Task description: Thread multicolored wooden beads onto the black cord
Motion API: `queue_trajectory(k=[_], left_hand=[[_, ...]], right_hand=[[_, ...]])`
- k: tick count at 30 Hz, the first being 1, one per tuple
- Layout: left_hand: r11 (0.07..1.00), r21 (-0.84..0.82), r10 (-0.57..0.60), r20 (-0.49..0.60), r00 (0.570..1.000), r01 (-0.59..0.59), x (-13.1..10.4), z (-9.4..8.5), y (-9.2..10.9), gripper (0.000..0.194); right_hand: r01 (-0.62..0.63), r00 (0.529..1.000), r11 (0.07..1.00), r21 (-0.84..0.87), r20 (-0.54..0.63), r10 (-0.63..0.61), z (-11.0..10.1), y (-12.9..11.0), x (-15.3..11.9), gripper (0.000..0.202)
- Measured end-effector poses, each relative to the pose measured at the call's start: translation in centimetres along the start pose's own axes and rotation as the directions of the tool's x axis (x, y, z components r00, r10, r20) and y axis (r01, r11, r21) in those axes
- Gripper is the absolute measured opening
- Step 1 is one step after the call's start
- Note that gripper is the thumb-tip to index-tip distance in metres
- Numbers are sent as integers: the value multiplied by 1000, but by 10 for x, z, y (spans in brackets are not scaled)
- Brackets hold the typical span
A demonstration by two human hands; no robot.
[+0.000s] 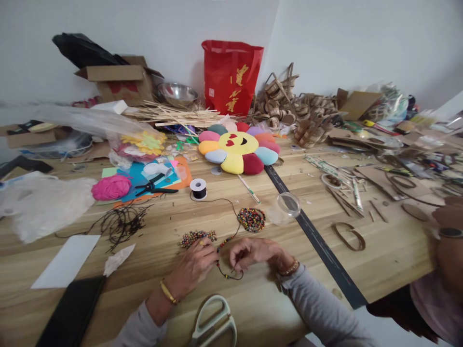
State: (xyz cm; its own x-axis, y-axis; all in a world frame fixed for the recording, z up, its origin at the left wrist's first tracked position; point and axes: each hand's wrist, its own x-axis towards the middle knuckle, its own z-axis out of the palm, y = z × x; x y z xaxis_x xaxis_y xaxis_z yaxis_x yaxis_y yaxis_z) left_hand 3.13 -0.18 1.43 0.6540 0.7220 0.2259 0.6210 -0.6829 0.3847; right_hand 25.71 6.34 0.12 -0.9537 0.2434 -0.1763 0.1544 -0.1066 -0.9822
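My left hand [197, 262] is closed at the edge of a pile of loose coloured beads [195, 238], its fingertips pressed together at the beaded cord. My right hand [249, 254] pinches the dark cord's end just to the right. Between the hands, the beaded cord [224, 275] curves on the wood, with a few small beads on it. From there the cord runs up past a coiled heap of strung beads [251, 220] to a white spool of black cord [198, 189]. Beige-handled scissors [215, 322] lie nearest me, partly cut off by the frame.
A clear round container [288, 205] stands right of the beads, beside a dark strip [318, 246]. Black cord scraps [125, 224], a black case [72, 313] and pliers [155, 186] lie left. Behind is a flower cushion [238, 147]. Another person's hand [448, 212] is far right.
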Motion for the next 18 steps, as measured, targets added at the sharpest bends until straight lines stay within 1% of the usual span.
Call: queue_trajectory(k=[2, 4, 6, 8, 9, 11, 14, 18], left_hand=[[998, -65, -10, -7, 1000, 9, 4, -2, -1, 14], [986, -165, -28, -28, 999, 23, 5, -6, -5, 14], [966, -258, -43, -79, 996, 21, 4, -12, -12, 13], [959, -282, -82, -140, 987, 40, -1, -18, -20, 11], [959, -274, -125, -161, 979, 77, -5, -20, -24, 9], [960, -256, -166, -182, 969, 116, -13, -24, -29, 9], [962, -213, -202, -133, 970, 171, -24, -26, -31, 10], [967, -149, -214, -45, 976, 205, -34, -22, -27, 14]], right_hand=[[-2, 1000, 999, 34, 6, 2, -1, 1, -1, 48], [1, 1000, 998, 56, 13, -2, 0, 0, -1, 47], [1, 1000, 998, 65, 11, -2, 1, -1, -1, 46], [1, 1000, 998, 65, -1, -1, 2, -3, 0, 46], [0, 1000, 998, 67, -10, 0, 3, -3, 0, 45], [1, 1000, 997, 78, -18, 0, 5, -4, 2, 44], [13, 1000, 998, 64, -17, -12, 10, -8, 5, 39], [21, 999, 999, -48, -47, -23, 22, -18, 11, 26]])
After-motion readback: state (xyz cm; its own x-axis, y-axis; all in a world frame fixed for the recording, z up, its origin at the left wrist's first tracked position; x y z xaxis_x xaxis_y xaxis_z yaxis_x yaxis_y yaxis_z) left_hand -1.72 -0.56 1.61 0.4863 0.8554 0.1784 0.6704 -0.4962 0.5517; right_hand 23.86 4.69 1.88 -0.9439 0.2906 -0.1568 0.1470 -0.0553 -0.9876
